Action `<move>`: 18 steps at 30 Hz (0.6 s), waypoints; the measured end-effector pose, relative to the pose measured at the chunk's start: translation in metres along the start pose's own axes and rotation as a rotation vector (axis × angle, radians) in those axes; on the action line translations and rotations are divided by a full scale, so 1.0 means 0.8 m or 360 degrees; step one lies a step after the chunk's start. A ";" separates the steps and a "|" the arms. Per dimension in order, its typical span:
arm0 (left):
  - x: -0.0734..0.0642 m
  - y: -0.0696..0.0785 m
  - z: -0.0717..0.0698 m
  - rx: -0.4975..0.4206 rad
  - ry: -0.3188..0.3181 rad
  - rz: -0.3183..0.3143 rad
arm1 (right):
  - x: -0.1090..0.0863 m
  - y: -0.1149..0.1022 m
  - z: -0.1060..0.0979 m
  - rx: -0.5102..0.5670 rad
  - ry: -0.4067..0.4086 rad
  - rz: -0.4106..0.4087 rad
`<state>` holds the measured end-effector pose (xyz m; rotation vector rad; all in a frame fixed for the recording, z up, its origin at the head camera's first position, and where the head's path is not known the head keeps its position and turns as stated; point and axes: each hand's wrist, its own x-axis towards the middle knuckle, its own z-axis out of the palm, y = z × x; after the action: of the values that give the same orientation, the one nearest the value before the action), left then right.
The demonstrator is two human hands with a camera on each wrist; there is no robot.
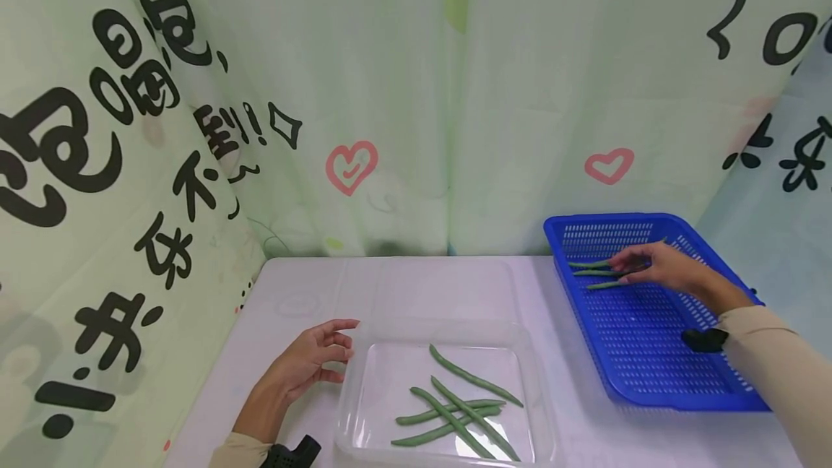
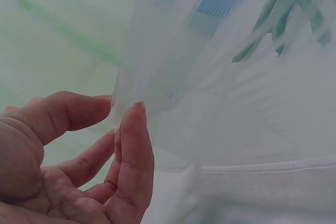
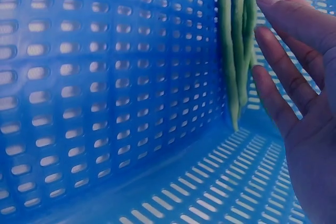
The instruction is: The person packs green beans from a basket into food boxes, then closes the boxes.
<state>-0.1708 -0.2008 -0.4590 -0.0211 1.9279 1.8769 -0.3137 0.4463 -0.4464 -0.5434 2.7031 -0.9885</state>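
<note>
Several green beans (image 1: 474, 379) lie in a clear plastic container (image 1: 542, 410), some crossing each other. At the container's left rim, my left hand (image 1: 318, 356) touches the edge with fingertips and thumb, its fingers loosely bent; the left wrist view shows the fingertips (image 2: 137, 116) right at the clear wall. My right hand (image 1: 663, 267) reaches inside a blue perforated basket (image 1: 640, 370), over more green beans (image 1: 594, 273) near its far left corner. In the right wrist view, the relaxed fingers (image 3: 278, 56) come up beside those beans (image 3: 236, 40), without curling round them.
The table (image 1: 312, 280) has a pale cover. A printed light-green curtain (image 1: 416, 92) hangs behind and at the left. The basket's raised walls surround the right hand. Dark wrist-worn devices (image 1: 705, 340) sit at both cuffs.
</note>
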 end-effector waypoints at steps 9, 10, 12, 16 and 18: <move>0.000 0.001 -0.001 -0.0005 -0.0007 0.0008 | 0.000 0.008 0.003 -0.0135 -0.0073 0.0062; 0.000 0.001 0.000 -0.0005 -0.0006 0.0008 | 0.000 0.009 0.003 -0.0138 -0.0086 0.0068; 0.000 0.001 0.000 -0.0006 -0.0005 0.0006 | 0.001 0.012 0.003 -0.0142 -0.0103 0.0069; 0.000 0.001 0.000 -0.0008 -0.0002 0.0001 | 0.002 0.015 0.001 -0.0116 -0.0126 0.0028; 0.000 0.000 0.000 -0.0008 0.0001 -0.0001 | 0.002 0.016 0.000 -0.0116 -0.0133 0.0020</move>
<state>-0.1711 -0.2010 -0.4587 -0.0236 1.9233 1.8815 -0.3184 0.4550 -0.4551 -0.5672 2.6734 -0.8469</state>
